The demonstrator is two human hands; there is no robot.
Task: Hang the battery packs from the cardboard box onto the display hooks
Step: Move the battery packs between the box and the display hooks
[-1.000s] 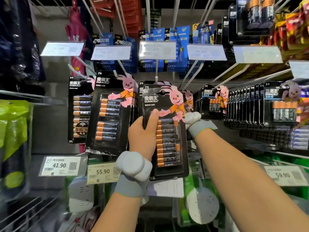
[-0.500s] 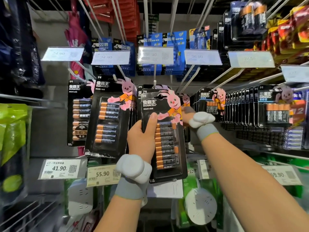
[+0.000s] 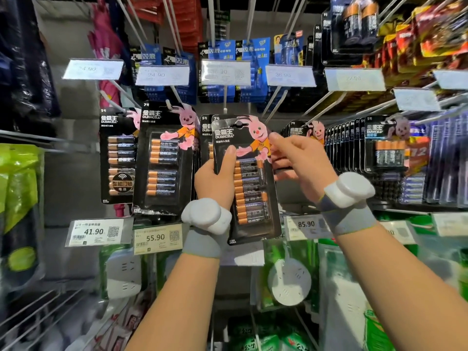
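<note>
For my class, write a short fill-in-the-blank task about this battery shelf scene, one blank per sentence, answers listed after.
The left hand grips the Duracell battery pack along its ____ edge. The right hand pinches the pack's upper ____ edge. The price tag immediately right of the 41.90 tag reads ____.
Answers: left; right; 55.90

Two hands: left hand (image 3: 215, 181) and right hand (image 3: 304, 165), with one wristband (image 3: 206, 219) apiece. One pack (image 3: 249, 188) held between them. Upper tags (image 3: 162, 75): seven. Lower tags (image 3: 157, 238) with readable prices: three (others further right are too blurred to count). The hanging pack (image 3: 164, 160) beside the left hand shows eight batteries, four over four.
</note>
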